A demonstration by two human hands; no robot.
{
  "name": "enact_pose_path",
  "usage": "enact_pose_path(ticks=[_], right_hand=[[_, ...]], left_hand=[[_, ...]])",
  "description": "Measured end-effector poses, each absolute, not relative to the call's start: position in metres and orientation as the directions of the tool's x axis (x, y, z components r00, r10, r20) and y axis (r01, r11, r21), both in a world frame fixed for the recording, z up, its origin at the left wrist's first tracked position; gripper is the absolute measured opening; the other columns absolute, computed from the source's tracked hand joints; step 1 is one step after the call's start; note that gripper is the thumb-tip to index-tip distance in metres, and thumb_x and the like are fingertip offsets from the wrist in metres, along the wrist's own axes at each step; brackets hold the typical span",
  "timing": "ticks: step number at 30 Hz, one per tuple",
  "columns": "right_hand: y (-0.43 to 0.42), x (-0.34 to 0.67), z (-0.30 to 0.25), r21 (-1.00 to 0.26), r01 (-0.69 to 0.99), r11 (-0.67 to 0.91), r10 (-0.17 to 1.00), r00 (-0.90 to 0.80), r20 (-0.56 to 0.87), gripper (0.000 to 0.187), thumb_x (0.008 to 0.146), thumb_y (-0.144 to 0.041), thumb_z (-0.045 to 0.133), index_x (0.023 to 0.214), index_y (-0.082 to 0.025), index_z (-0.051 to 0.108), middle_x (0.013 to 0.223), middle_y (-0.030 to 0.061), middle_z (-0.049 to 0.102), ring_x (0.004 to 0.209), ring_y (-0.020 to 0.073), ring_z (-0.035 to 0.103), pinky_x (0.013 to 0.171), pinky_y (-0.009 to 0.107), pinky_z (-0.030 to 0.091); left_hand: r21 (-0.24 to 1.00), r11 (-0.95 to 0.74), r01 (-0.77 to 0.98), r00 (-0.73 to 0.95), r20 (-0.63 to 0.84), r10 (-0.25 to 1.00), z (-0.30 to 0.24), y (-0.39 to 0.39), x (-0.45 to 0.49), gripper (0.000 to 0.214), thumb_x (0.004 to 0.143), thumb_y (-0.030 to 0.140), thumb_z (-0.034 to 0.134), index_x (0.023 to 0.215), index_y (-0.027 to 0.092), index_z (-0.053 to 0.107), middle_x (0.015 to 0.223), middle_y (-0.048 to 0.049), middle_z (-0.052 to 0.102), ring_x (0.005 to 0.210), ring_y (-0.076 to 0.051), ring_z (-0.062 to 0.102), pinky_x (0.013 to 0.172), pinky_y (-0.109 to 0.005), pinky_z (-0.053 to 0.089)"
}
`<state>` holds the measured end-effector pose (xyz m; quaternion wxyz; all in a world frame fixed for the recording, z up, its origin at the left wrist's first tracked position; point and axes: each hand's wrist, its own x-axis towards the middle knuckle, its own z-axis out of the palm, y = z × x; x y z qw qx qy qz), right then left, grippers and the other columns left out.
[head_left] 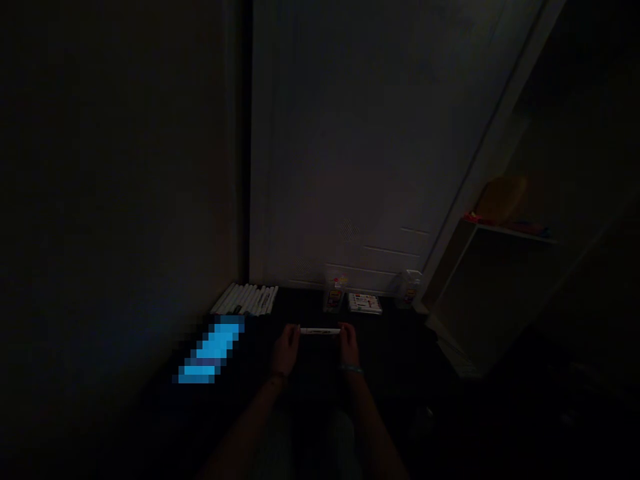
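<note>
A white marker pen (320,331) with small dark print lies level between my hands, above the dark tabletop. My left hand (286,348) pinches its left end, and my right hand (349,343) grips the right end. Beyond them stands a clear plastic case (334,293) with a coloured label. To its right lies a pack of white markers (365,304) side by side. Several loose white markers (245,299) rest in a row at the back left. The room is very dim, so finger detail is faint.
A glowing blue pixelated screen (213,350) lies on the left of the dark table (400,347). Another clear case (411,288) stands at the back right. Behind rises a pale panel (350,147). A shelf (515,231) with an orange-brown object (503,199) is on the right.
</note>
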<state>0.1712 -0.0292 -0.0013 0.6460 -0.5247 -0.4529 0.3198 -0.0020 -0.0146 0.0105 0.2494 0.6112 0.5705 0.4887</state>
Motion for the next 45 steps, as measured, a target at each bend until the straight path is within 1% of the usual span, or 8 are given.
enact_pose_path(ticks=[3,7,16,23,27,31,38,45], right_hand=[[-0.031,0.171,-0.001,-0.967,0.034,0.251,0.892,0.379,0.245,0.036,0.077,-0.045,0.042,0.103,-0.023,0.051,0.075,-0.0004,0.056,0.062,0.0124,0.049,0.056,0.022,0.039],[-0.03,0.172,-0.001,-0.962,0.059,0.267,0.875,0.402,0.268,0.03,0.076,-0.045,0.044,0.092,-0.022,0.055,0.078,-0.0003,0.056,0.067,0.0125,0.05,0.061,0.022,0.039],[-0.025,0.172,-0.006,-0.969,0.03,0.247,0.887,0.395,0.238,0.033,0.076,-0.05,0.043,0.064,-0.02,0.047,0.054,-0.0054,0.04,0.05,0.0088,0.037,0.049,0.019,0.032],[-0.03,0.171,0.003,-0.958,0.114,0.263,0.872,0.397,0.287,0.031,0.075,-0.049,0.045,0.076,-0.02,0.054,0.067,-0.002,0.052,0.064,0.0121,0.047,0.061,0.021,0.038],[-0.029,0.171,0.002,-0.955,0.105,0.277,0.873,0.388,0.295,0.03,0.075,-0.047,0.045,0.083,-0.02,0.056,0.079,0.0001,0.057,0.076,0.0143,0.051,0.069,0.023,0.039],[-0.027,0.171,-0.001,-0.96,0.074,0.27,0.869,0.41,0.276,0.031,0.073,-0.046,0.047,0.086,-0.02,0.057,0.083,0.0007,0.059,0.078,0.0144,0.052,0.071,0.023,0.04],[-0.03,0.172,0.003,-0.96,0.044,0.278,0.856,0.443,0.268,0.034,0.071,-0.047,0.05,0.089,-0.019,0.058,0.087,0.0014,0.06,0.081,0.0145,0.053,0.071,0.022,0.04],[-0.026,0.173,-0.001,-0.975,0.025,0.219,0.868,0.451,0.207,0.036,0.069,-0.05,0.051,0.086,-0.019,0.058,0.073,-0.0009,0.058,0.065,0.0125,0.05,0.06,0.021,0.039]], left_hand=[[0.857,-0.267,0.44,-0.114,0.349,0.93,0.009,-0.014,-0.002,0.031,0.08,0.046,0.034,0.09,0.023,0.052,0.083,-0.0013,0.062,0.076,-0.015,0.058,0.068,-0.024,0.041],[0.864,-0.253,0.435,-0.127,0.337,0.933,0.007,-0.013,-0.002,0.032,0.08,0.046,0.034,0.091,0.023,0.053,0.083,-0.0013,0.063,0.075,-0.015,0.058,0.068,-0.025,0.042],[0.905,-0.187,0.382,-0.179,0.271,0.946,0.008,-0.012,-0.002,0.044,0.077,0.053,0.036,0.09,0.017,0.059,0.092,-0.0071,0.064,0.087,-0.021,0.058,0.075,-0.028,0.041],[0.874,-0.241,0.421,-0.135,0.323,0.937,0.008,-0.013,-0.004,0.036,0.078,0.05,0.035,0.081,0.02,0.056,0.072,0.0002,0.061,0.067,-0.013,0.056,0.063,-0.022,0.04],[0.878,-0.271,0.395,-0.12,0.342,0.932,0.009,-0.014,-0.004,0.034,0.079,0.048,0.035,0.084,0.021,0.054,0.074,0.0008,0.061,0.069,-0.013,0.056,0.064,-0.022,0.041],[0.875,-0.262,0.407,-0.138,0.343,0.929,0.011,-0.015,-0.004,0.033,0.079,0.047,0.035,0.09,0.022,0.054,0.082,-0.0012,0.062,0.074,-0.015,0.057,0.068,-0.024,0.041],[0.872,-0.263,0.414,-0.105,0.332,0.937,0.006,-0.013,-0.004,0.034,0.079,0.048,0.035,0.089,0.022,0.054,0.077,0.0002,0.062,0.07,-0.014,0.057,0.063,-0.023,0.04],[0.893,-0.245,0.379,-0.133,0.314,0.94,0.01,-0.015,-0.003,0.035,0.077,0.049,0.036,0.084,0.021,0.055,0.069,0.0009,0.06,0.063,-0.013,0.055,0.06,-0.022,0.039]])
